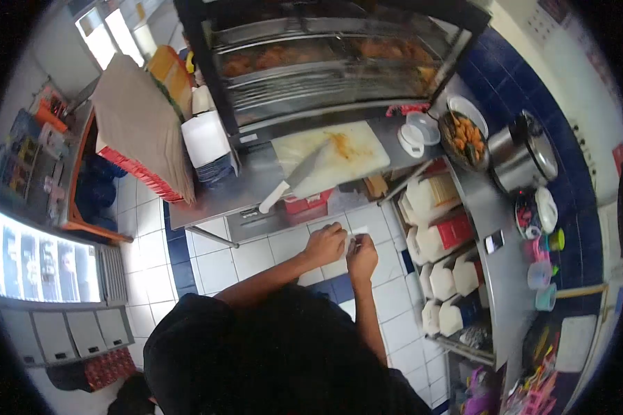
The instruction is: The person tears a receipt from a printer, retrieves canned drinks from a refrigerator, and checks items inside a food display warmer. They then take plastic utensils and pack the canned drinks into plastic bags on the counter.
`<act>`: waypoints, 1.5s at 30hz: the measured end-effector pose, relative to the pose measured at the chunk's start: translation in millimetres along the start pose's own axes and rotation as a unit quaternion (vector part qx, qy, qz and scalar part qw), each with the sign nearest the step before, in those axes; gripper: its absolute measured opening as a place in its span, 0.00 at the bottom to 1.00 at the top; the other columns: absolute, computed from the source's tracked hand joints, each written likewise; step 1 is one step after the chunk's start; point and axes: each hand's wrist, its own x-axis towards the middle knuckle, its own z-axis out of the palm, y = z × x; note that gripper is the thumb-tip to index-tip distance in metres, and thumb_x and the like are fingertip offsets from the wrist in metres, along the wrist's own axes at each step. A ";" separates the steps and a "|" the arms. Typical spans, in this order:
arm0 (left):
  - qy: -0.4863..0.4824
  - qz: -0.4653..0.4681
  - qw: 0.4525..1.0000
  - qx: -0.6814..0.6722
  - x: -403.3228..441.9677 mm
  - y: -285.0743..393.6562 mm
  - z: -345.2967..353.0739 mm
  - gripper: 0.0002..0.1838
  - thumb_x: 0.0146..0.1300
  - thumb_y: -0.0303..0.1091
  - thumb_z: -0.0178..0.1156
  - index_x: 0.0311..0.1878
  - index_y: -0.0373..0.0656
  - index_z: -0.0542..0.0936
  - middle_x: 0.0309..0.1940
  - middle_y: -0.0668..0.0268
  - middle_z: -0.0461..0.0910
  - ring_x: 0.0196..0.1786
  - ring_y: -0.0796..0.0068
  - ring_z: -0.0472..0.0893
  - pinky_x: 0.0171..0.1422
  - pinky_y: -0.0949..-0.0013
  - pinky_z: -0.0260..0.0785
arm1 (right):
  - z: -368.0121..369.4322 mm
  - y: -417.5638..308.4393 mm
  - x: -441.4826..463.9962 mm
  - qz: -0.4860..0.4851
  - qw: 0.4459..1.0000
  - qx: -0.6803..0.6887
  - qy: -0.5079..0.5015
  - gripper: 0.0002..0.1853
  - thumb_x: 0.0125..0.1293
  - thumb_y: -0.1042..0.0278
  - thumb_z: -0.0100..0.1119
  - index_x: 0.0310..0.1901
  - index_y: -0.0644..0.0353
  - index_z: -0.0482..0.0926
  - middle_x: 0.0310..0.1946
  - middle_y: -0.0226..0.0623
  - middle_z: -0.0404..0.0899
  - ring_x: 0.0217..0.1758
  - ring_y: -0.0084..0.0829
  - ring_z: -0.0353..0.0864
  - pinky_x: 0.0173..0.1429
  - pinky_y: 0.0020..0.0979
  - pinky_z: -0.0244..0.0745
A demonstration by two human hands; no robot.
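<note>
My left hand [326,245] and my right hand [361,259] are held close together over the tiled floor, just short of the steel counter. Both have their fingers closed. A small whitish piece [359,231] shows at the fingertips; its kind I cannot make out. Beyond them, a white cutting board [367,149] with orange-brown crumbs lies on the counter. A large knife with a white handle [275,197] rests across the board's left part, its handle sticking out over the counter's front edge. Neither hand touches the knife or board.
A glass display case [325,76] with fried food stands behind the board. Stacked flat cartons [142,124] stand left. At right are a pan of fried pieces [466,142], a steel pot [516,162], a phone [494,241], and shelved white food boxes [443,280].
</note>
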 end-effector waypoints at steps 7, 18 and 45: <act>-0.067 0.107 0.982 -0.139 1.3 -22.5 -17.8 0.17 0.60 0.28 0.57 0.53 0.46 0.80 0.38 0.55 0.80 0.42 0.48 0.82 0.45 0.49 0.74 | -9.9 0.7 10.8 0.065 0.969 0.162 -0.174 0.10 0.64 0.66 0.66 0.30 0.64 0.83 0.22 0.39 0.82 0.24 0.23 0.79 0.30 0.30 0.72; -0.236 0.112 0.957 -0.128 20.6 -33.5 -48.7 0.13 0.51 0.38 0.65 0.32 0.39 0.75 0.25 0.51 0.80 0.34 0.47 0.83 0.37 0.48 0.71 | -11.1 21.3 11.7 0.030 0.955 0.165 -0.243 0.10 0.58 0.66 0.72 0.30 0.62 0.82 0.19 0.32 0.80 0.23 0.21 0.78 0.29 0.31 0.73; -0.194 0.086 0.975 0.060 21.5 224.9 183.3 0.06 0.52 0.29 0.60 0.29 0.38 0.85 0.27 0.50 0.85 0.36 0.53 0.88 0.35 0.50 0.80 | -224.4 242.1 -129.4 0.289 0.913 -0.227 0.179 0.06 0.60 0.69 0.57 0.35 0.61 0.80 0.31 0.48 0.84 0.36 0.55 0.84 0.37 0.50 0.76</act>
